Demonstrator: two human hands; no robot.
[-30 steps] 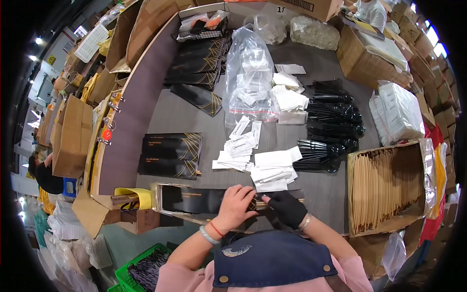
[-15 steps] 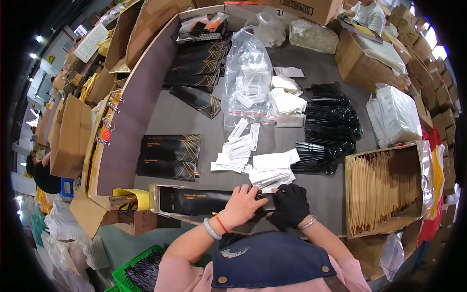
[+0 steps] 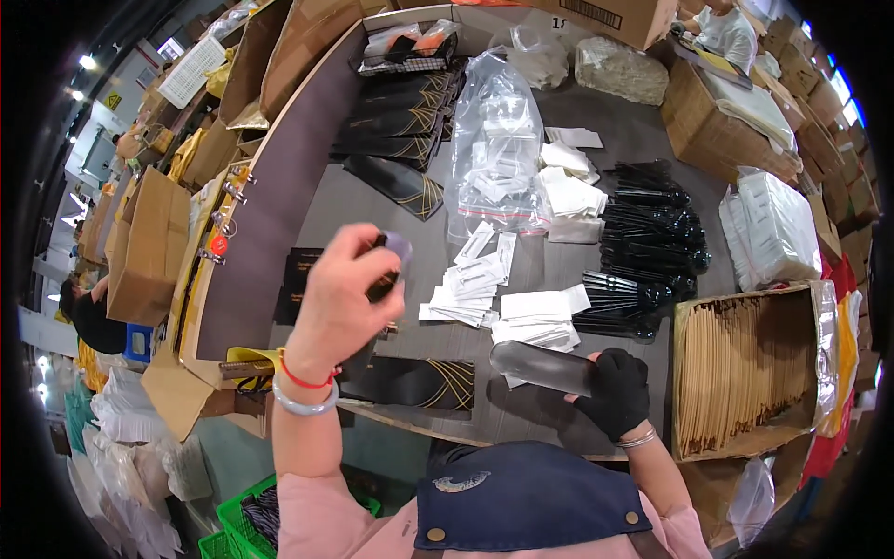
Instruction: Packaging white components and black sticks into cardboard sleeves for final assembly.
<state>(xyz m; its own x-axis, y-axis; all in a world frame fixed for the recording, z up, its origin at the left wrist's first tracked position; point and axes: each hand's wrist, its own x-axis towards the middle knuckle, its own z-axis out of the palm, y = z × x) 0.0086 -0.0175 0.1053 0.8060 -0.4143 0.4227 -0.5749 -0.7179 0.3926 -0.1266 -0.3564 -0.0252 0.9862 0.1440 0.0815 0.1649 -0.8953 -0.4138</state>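
Head view: gripping a dark, partly hidden item (image 3: 384, 279) in the tightly curled left hand (image 3: 346, 291), above the desk (image 3: 521, 410); pinching a grey translucent strip (image 3: 545, 368) by one end in the gloved right hand (image 3: 613, 393), at the near edge of white packets (image 3: 535, 317).

Desk (image 3: 321, 210) is bright and fairly even, shadows soft; small lamps (image 3: 87, 62) flare at upper left, bright panes (image 3: 841, 88) clip at upper right. Specular glare on the clear plastic bag (image 3: 473, 177) and glossy black bundles (image 3: 652, 224), white packets (image 3: 538, 306) near washed out, raised left hand (image 3: 340, 298) slightly blurred. Fisheye bends straight edges hard, rim drops to black vignette, background there is smeared and low on detail, centre reasonably sharp.
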